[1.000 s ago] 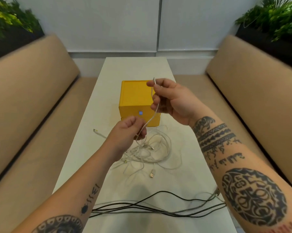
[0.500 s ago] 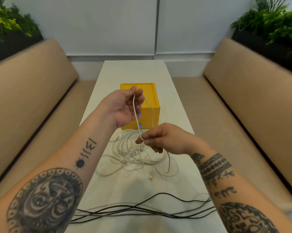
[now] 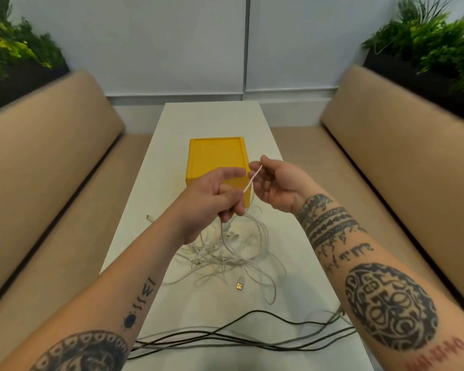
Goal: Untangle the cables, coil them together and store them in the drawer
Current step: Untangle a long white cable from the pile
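Note:
A tangle of white cables lies on the white table, just in front of a yellow drawer box. One white strand rises from the heap into my left hand, which is closed on it. The strand runs on, taut, up to my right hand, pinched there between thumb and fingers. Both hands hover above the table in front of the box and partly hide its front. A gold USB plug lies loose at the near side of the heap. Black cables stretch across the near end of the table.
Tan padded benches run along both sides of the narrow table. Planters with green plants stand behind each backrest. A white wall closes the far end.
My left hand has dropped from beside the box to lower in front of it. My right hand has risen from the cable heap and moved right, drawing the strand taut between both hands.

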Tool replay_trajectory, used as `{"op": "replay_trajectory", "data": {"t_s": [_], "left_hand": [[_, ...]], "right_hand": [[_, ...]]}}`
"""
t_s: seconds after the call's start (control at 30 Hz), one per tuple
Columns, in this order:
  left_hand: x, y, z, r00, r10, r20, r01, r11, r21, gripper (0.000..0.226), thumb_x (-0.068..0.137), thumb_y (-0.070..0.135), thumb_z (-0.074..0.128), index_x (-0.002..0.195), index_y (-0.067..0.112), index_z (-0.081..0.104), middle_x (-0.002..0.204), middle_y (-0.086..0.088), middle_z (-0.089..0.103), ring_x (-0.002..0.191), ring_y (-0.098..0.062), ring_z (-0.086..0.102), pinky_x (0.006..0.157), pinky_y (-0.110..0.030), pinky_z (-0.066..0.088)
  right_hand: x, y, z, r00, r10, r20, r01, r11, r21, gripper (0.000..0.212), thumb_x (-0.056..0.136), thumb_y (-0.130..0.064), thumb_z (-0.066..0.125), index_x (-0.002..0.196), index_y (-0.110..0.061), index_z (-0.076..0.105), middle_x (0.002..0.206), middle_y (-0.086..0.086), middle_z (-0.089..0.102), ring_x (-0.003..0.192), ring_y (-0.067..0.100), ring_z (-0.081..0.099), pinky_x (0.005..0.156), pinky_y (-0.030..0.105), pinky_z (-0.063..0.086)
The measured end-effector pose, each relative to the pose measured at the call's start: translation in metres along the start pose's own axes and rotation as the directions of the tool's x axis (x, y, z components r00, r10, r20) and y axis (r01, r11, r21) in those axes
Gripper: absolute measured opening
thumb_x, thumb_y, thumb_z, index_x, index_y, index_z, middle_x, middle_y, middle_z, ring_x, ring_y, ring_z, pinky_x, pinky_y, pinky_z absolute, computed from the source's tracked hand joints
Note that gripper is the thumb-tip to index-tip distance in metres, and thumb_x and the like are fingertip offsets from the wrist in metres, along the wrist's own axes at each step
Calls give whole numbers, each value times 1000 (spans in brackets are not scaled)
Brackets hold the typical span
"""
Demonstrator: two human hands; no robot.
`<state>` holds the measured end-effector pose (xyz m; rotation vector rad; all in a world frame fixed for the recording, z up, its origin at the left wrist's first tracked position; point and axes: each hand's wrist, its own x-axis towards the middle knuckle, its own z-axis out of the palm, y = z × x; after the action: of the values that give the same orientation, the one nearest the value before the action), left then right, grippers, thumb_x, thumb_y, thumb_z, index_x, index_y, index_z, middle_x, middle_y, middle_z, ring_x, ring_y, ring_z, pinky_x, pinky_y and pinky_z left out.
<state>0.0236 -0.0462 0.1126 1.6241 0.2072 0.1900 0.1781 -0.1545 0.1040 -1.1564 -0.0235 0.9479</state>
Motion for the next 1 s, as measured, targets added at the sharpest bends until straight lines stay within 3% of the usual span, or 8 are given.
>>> {"op": "replay_trajectory", "data": {"t_s": [0.23, 0.4, 0.5, 0.57, 0.63, 0.73, 0.83, 1.0], "left_hand": [[-3, -3, -3, 979, -122, -162, 117, 992, -41, 29, 106, 31, 42, 125, 16, 58, 85, -9, 77, 62, -22, 64, 66, -34, 45], [21, 12, -6, 915, -300, -270, 188, 909, -372, 48, 105, 48, 35, 118, 9, 60, 98, -7, 77, 77, -22, 73, 65, -32, 48], [34, 26, -11, 908, -357, -220, 179, 804, -567, 49, 104, 49, 37, 100, 8, 65, 80, -3, 76, 72, -18, 72, 65, -30, 48], [41, 35, -15, 898, -376, -226, 168, 771, -614, 43, 105, 36, 39, 95, 6, 69, 70, 0, 72, 63, -13, 67, 64, -28, 47], [43, 41, -22, 897, -372, -240, 137, 750, -647, 32, 98, 13, 38, 111, 3, 66, 78, -1, 74, 63, -12, 68, 64, -28, 48], [45, 47, -35, 890, -388, -240, 91, 668, -739, 39, 81, -3, 34, 108, 6, 60, 96, -3, 75, 67, -17, 70, 71, -30, 46], [43, 49, -45, 875, -398, -276, 38, 624, -781, 35, 86, 3, 33, 111, 10, 57, 96, -2, 75, 70, -20, 72, 78, -36, 51], [41, 44, -45, 867, -354, -351, 36, 747, -663, 27, 107, 29, 36, 93, 16, 54, 83, 2, 75, 74, -23, 75, 75, -44, 56]], "right_hand": [[-20, -30, 24, 916, -339, 213, 390, 876, -283, 18, 103, -24, 52, 102, -13, 66, 65, -4, 61, 58, 12, 62, 57, 25, 49], [-41, -29, 37, 781, -444, 439, 615, 672, -413, 17, 101, -19, 55, 106, -14, 71, 63, 1, 56, 56, 14, 52, 58, 23, 47], [-45, -22, 33, 711, -405, 575, 682, 596, -423, 19, 99, -12, 57, 102, -19, 75, 62, 2, 53, 57, 15, 47, 55, 21, 43], [-43, -17, 24, 705, -329, 628, 688, 529, -496, 19, 94, -18, 61, 97, -24, 78, 63, 2, 52, 60, 22, 42, 57, 27, 40], [-41, -12, 15, 745, -287, 602, 659, 453, -600, 17, 92, -25, 62, 98, -26, 79, 61, -7, 53, 61, 17, 44, 61, 31, 39], [-32, -6, -6, 810, -320, 491, 582, 341, -738, 18, 97, -25, 62, 94, -36, 76, 61, -21, 59, 62, 5, 47, 68, 28, 41], [-18, 2, -30, 856, -327, 401, 493, 279, -824, 20, 97, -31, 61, 90, -42, 76, 65, -14, 56, 63, 8, 46, 68, 30, 40], [-2, 20, -57, 909, -335, 250, 342, 254, -905, 21, 96, -37, 59, 86, -46, 74, 81, 8, 70, 71, 23, 59, 71, 46, 54]]}}
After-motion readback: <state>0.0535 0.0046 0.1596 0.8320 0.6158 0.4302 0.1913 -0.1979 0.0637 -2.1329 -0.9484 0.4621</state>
